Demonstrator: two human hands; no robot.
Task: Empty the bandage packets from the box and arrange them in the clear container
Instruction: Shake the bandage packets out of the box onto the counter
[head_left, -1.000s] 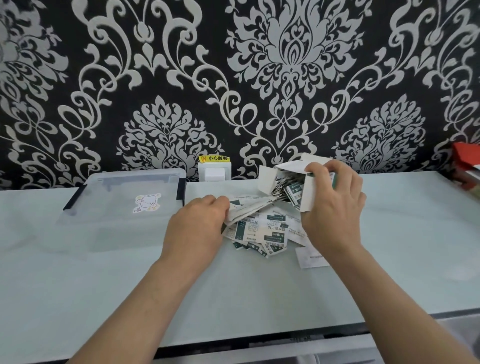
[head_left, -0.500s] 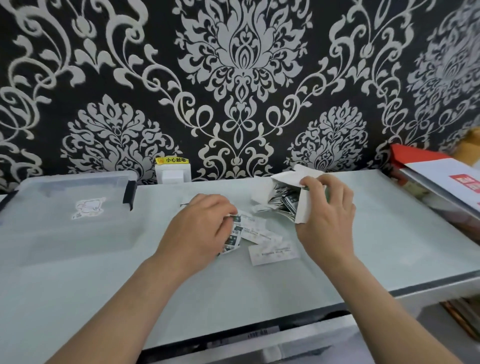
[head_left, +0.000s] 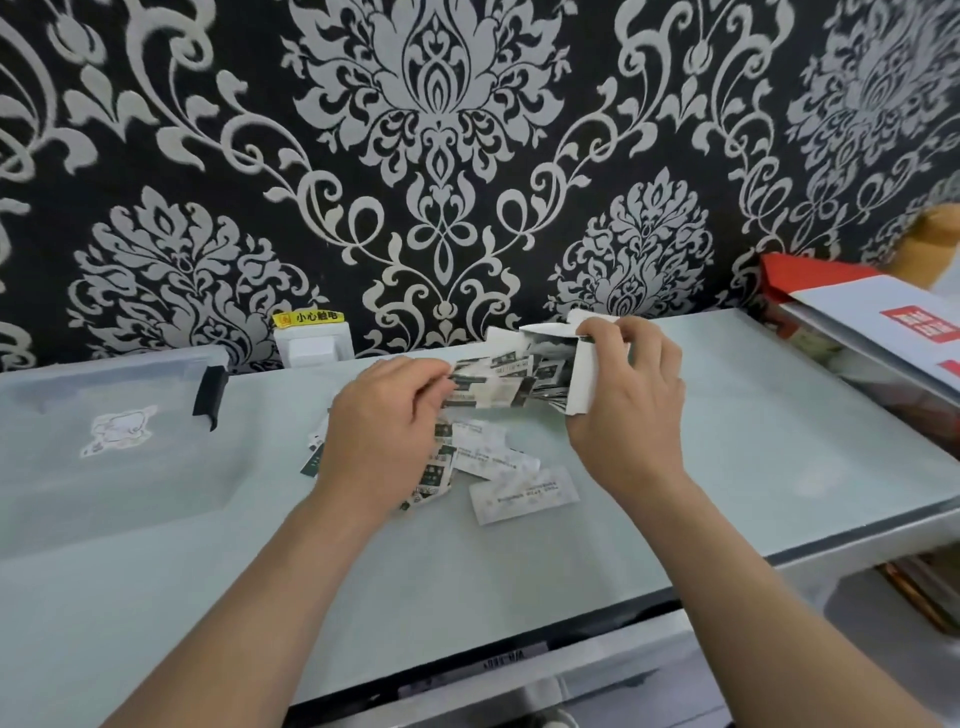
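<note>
Black wallpaper (head_left: 467, 156) with raised grey damask scrolls across the whole upper half of the frame, matte and faintly textured. Below it, pale green smooth tabletop (head_left: 779, 441), glossy, dark along its front edge at the bottom of the frame. At the back edge, left of centre, white wall socket (head_left: 311, 353) under a yellow warning label. At the right edge, flat red-and-white cardboard boxes (head_left: 857, 322), well apart from the hands. At the left edge, clear rectangular plastic container (head_left: 78, 509) with a black clip latch (head_left: 208, 389) and a pale sticker (head_left: 119, 431) (lid on, as far as can be told), apart from everything else.

At centre, small white cardboard box (head_left: 582, 384), raised off the table in the right hand (head_left: 634, 410), fingers curled over its top; mouth turned toward the left of the frame, flap up, long axis left to right. Out of that mouth, bundle of thin flat paper bandage packets (head_left: 493, 389), dark green and white print, fanned leftward, far end pinched in the curled fingers of the left hand (head_left: 379, 431).

Beneath and between both hands, loose heap of the same packets (head_left: 478, 457), flat on the tabletop, overlapping at odd angles, partly hidden by the left hand. At the heap's lower right, plain white packet (head_left: 524, 493), slightly tilted.
</note>
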